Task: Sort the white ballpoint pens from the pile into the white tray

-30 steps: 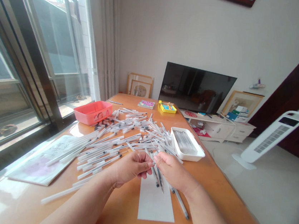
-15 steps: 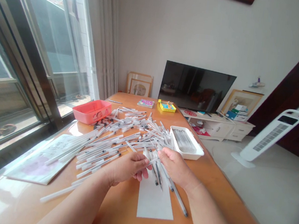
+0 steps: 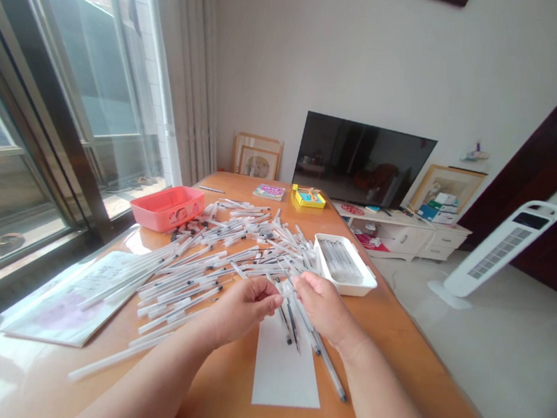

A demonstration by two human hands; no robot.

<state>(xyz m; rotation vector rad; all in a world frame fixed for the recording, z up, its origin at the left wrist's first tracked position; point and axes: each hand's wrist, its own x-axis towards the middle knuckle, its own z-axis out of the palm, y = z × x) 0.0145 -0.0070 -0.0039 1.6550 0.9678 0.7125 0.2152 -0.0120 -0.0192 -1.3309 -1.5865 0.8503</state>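
Note:
My left hand (image 3: pixel 247 305) is closed in a pinch above the near side of the pen pile; what its fingertips hold, if anything, is too small to make out. Just to its right, my right hand (image 3: pixel 322 306) pinches a thin pen that points away toward the pile. Under both hands lies a white sheet of paper (image 3: pixel 287 378), with several dark pen refills (image 3: pixel 291 324) on its upper part. Many translucent pens (image 3: pixel 184 285) with black tips spread over the table to the left and beyond. Beside my right hand, a white tray (image 3: pixel 364 287) contains a row of pens.
A red plastic basket (image 3: pixel 157 214) stands at the table's left edge, behind a booklet (image 3: pixel 60 308) partly covered by pens. A yellow box (image 3: pixel 309 200) and a purple booklet (image 3: pixel 269 192) lie at the far end of the wooden table (image 3: pixel 230 411). A tower fan (image 3: pixel 502 251) stands right.
My fingertips have moved slightly apart; the translucent piece that stretched between them no longer shows clearly. The view has shifted a little, while the pens and containers stay in place.

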